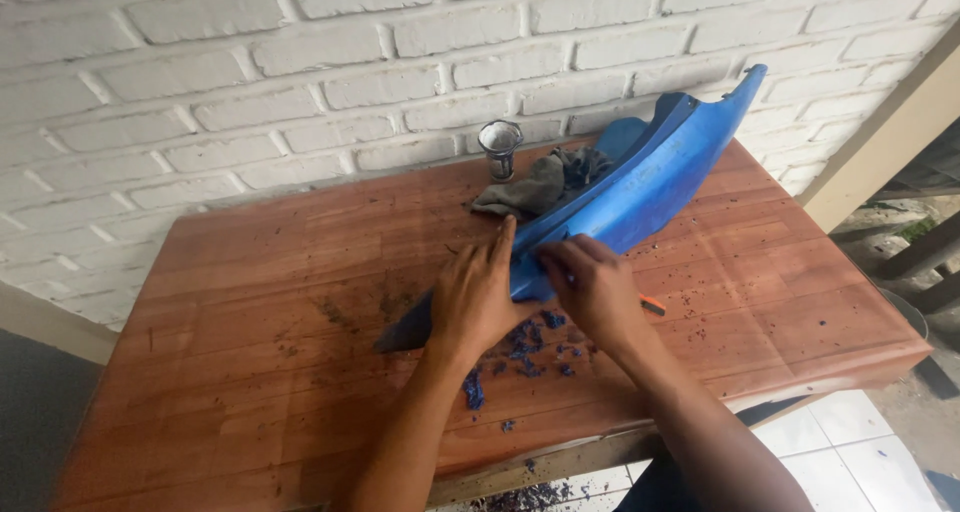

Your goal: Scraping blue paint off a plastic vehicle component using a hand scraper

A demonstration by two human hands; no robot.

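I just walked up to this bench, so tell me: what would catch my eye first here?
The long blue plastic panel lying diagonally across the wooden table, with the left hand pressing flat on it and the right hand working at its edge. Blue scrapings litter the wood beneath the hands. Behind, a grey rag and small metal cup sit by the white brick wall.

A reddish wooden table (250,302) stands against a white-painted brick wall (300,62) in daylight.

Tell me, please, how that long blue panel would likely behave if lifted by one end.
The blue panel looks like thin moulded plastic, so probably light and slightly springy. Its curved, tapering shape would likely rock or pivot. Blue flakes on the wooden table hint its coating scrapes off easily.
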